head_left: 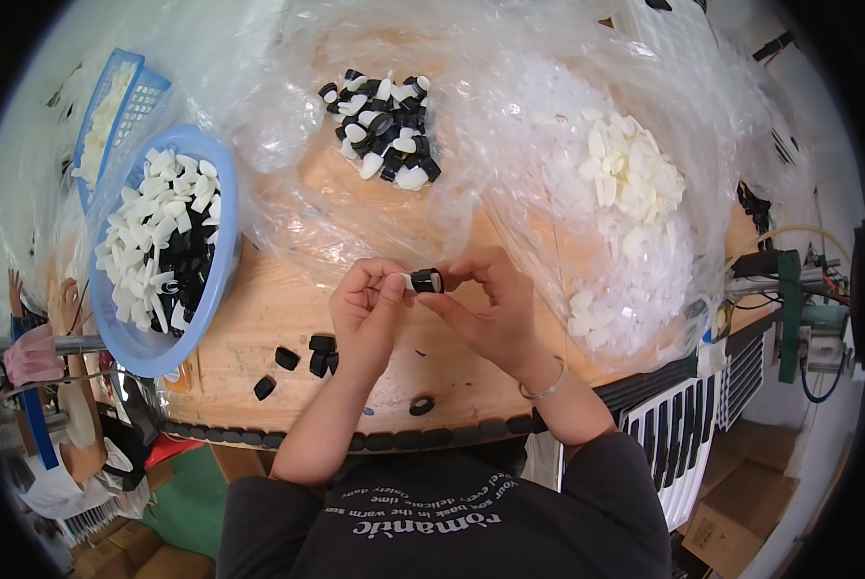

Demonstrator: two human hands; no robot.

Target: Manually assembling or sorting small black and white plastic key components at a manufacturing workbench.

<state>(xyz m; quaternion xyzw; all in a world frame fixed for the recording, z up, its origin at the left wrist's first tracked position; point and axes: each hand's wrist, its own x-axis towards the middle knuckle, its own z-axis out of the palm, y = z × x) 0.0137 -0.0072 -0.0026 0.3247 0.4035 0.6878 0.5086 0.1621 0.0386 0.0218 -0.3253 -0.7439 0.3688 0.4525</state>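
**Two hands meet on one small black cap above the worktop**

The left hand (370,304) and right hand (490,304) are raised together over the wooden worktop (259,328), fingertips pinched on a single small black cap (427,281) with a white piece at its left end. The left hand's fingers curl over that white end, so how far it sits inside the cap cannot be made out; the right hand grips the black part from the other side. A thin bracelet (545,389) circles the right wrist.

Just below the left hand lie five loose black caps (321,355): three bunched near the wrist, two further to the left. One black ring (422,405) lies below the hands, near the worktop's edge.

Far left of the hands stands a blue bowl (222,280), filled with white pieces and black caps too many and too heaped to count; its lower rim hangs past the worktop's edge. Behind it two blue baskets (123,96) are partly cut off by the dark rim of the view.

Ahead of the hands, on crumpled clear plastic sheeting (509,125), sits a mixed pile of black-and-white assembled pieces (384,125), uncountable where they overlap. Ahead and right of the right hand a heap of white pieces (630,179) blurs under the glare of the plastic.
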